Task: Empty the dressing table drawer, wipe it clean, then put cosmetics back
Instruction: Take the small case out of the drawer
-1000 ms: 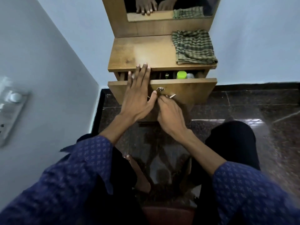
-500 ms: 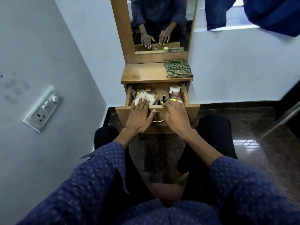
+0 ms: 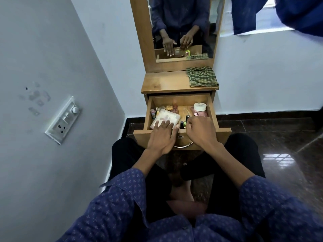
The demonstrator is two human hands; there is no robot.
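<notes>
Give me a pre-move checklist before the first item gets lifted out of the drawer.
1. Drawer pulled open: ok.
2. Left hand resting flat on the white pouch: ok.
3. Right hand has a grip on something: cannot tell, fingers curled and hidden.
4. Bare space on the tabletop for emptied items: ok.
5. Green checked cloth on hand for wiping: ok.
6. Pink jar lid on: ok.

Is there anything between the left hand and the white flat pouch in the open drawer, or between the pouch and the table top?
Nothing visible. The left hand already rests on the white flat pouch, and the bare wooden table top lies clear beside the green checked cloth.
</notes>
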